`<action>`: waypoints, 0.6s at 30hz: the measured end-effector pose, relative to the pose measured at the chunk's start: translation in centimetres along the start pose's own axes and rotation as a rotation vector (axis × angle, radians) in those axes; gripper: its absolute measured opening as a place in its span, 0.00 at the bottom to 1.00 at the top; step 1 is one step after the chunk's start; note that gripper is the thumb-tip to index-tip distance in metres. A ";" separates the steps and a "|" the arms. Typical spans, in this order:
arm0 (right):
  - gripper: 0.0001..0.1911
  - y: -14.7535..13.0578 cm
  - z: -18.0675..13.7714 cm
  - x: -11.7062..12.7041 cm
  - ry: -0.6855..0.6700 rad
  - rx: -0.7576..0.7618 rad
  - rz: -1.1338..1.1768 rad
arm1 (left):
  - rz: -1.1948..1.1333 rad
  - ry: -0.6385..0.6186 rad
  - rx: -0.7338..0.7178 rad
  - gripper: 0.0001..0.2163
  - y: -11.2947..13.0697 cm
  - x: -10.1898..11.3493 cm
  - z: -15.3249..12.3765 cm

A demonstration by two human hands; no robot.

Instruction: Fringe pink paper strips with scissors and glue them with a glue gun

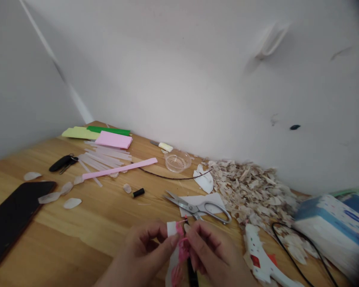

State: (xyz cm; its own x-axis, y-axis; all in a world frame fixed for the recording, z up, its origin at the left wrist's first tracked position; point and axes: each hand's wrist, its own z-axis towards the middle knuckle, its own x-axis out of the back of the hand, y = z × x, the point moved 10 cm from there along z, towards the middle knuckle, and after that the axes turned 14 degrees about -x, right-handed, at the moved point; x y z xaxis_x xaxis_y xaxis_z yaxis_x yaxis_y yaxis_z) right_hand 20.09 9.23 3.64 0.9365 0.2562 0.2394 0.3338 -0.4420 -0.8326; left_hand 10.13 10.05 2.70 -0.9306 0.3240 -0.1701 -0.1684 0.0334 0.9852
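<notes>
My left hand is closed, thumb and fingers pinching a white strip low in the view. Along the strip's right side runs bunched pink material, possibly thread or thin paper; I cannot tell which. My right hand is closed beside it, its fingertips pinched on a thin pink strand. Below and between the hands lies a dark, slender rod, partly hidden by the fingers. Just beyond the fingertips, grey-handled scissors rest with slightly parted blades on a white paper piece.
A heap of pale dried flakes, a white glue gun, a black cord and a tissue pack stand right. Leftward lie a phone, keys, pink paper and a black spool. A clear dish sits behind.
</notes>
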 end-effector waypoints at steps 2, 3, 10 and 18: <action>0.24 0.0 0.1 -0.2 -0.008 0.009 -0.009 | -0.006 -0.007 -0.003 0.15 0.1 -0.1 0.1; 0.23 -0.1 0.1 -0.2 -0.007 0.020 -0.017 | -0.009 -0.011 -0.003 0.15 0.2 -0.2 0.1; 0.21 -0.9 -0.3 0.2 0.029 0.102 -0.073 | -0.038 -0.008 0.022 0.15 -0.1 -0.3 -0.1; 0.22 -0.6 -0.3 0.2 0.025 0.054 -0.084 | -0.015 0.008 0.007 0.17 -0.1 0.0 -0.1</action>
State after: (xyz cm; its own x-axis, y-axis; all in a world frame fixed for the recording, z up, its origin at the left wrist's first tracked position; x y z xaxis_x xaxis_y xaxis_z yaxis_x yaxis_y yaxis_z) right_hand 20.06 9.32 4.34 0.9081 0.2684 0.3216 0.4057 -0.3730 -0.8344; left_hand 10.14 9.97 2.56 -0.9306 0.3156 -0.1853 -0.1805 0.0445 0.9826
